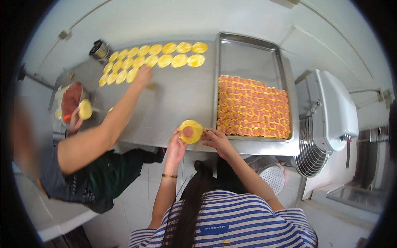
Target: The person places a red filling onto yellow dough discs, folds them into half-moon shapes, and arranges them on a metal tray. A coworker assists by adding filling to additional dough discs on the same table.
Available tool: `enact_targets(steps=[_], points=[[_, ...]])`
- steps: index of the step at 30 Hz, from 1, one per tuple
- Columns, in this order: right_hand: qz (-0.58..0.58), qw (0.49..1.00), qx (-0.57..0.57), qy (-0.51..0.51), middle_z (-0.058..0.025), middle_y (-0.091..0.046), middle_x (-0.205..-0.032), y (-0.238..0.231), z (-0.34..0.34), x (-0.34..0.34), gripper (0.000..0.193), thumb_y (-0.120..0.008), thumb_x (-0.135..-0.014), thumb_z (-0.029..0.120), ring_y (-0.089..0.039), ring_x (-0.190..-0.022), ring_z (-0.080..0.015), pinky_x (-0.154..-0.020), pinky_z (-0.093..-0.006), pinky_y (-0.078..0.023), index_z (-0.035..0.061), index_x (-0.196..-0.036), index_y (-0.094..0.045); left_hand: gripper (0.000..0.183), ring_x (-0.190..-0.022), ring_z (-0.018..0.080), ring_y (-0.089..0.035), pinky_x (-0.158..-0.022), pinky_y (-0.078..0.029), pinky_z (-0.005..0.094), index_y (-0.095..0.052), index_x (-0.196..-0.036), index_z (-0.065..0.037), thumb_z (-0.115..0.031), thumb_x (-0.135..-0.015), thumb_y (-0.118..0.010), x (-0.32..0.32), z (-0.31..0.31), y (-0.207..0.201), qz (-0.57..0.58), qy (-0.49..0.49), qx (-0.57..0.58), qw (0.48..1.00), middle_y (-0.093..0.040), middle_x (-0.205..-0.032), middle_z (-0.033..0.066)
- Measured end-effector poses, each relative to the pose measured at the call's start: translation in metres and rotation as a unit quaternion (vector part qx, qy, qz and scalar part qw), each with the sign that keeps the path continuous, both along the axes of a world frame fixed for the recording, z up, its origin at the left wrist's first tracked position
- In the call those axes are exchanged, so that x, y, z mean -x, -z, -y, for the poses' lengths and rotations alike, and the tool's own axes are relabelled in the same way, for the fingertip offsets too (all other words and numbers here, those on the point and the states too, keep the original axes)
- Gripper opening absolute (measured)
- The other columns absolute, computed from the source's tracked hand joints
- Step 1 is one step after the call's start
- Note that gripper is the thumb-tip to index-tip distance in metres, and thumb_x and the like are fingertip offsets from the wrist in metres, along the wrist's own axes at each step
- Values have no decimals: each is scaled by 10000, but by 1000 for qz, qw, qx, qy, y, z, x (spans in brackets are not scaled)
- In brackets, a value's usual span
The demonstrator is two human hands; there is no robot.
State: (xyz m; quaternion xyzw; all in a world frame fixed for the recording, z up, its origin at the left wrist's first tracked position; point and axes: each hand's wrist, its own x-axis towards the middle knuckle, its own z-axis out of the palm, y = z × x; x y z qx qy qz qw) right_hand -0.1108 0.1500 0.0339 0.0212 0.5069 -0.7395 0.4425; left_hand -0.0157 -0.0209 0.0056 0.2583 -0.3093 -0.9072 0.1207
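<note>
Over the table's near edge, a round yellow dumpling wrapper [197, 125] with a dab of pink filling [188, 132] at its middle lies on the fingers of my left hand [177, 146]. My left fingers and thumb curl around its left side. My right hand [218, 141] is at the wrapper's right edge, its thumb and index finger closed together there and the other fingers reaching toward it. To the right, a large metal tray [249, 53] carries rows of filled yellow dumplings [253, 108] over its near part; its far part is bare metal.
At left, a co-worker's hand [143, 76] reaches to rows of yellow wrappers [164, 61] on the steel table [182, 91]. Their other hand [75, 121] holds a wrapper beside a container of pink filling [72, 97]. A white mixer [333, 109] with a wire guard stands right.
</note>
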Motion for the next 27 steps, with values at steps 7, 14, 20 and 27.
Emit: enact_targets(steps=[7,14,20,27], points=[[-75,987,-132,59,-74,-622,-950,48,19,-28,181,-528,-919,106,-627,-808,-148,-760,-284,-533,-39,-1008,-591,282,-1065,152,-562,-871,-491,319,-496,-1181,-15,-125,-949,-379,-11,-12,1,142,104,211,962,-560,-1132,84],[-101,988,-94,71,-122,-633,-1005,62,19,-29,267,-533,-857,24,-629,-863,-169,-788,-282,-526,-85,-1095,-585,366,-1080,199,-570,-906,-502,316,-501,-1260,42,3,-909,-406,-16,-6,15,131,149,294,935,-554,-1209,126],[-177,979,-81,55,-100,-648,-1024,57,14,-34,345,-530,-793,-45,-620,-915,-156,-805,-272,-505,-53,-1130,-604,380,-1053,195,-584,-897,-512,301,-485,-1280,43,44,-902,-453,-16,-5,17,100,147,242,954,-562,-1196,124],[-198,977,-47,62,-74,-660,-971,55,13,-33,278,-585,-825,-27,-617,-892,-128,-814,-250,-482,-44,-1101,-612,307,-975,171,-611,-805,-553,286,-528,-1230,22,-32,-928,-512,-14,-10,16,86,115,263,954,-584,-1136,91]])
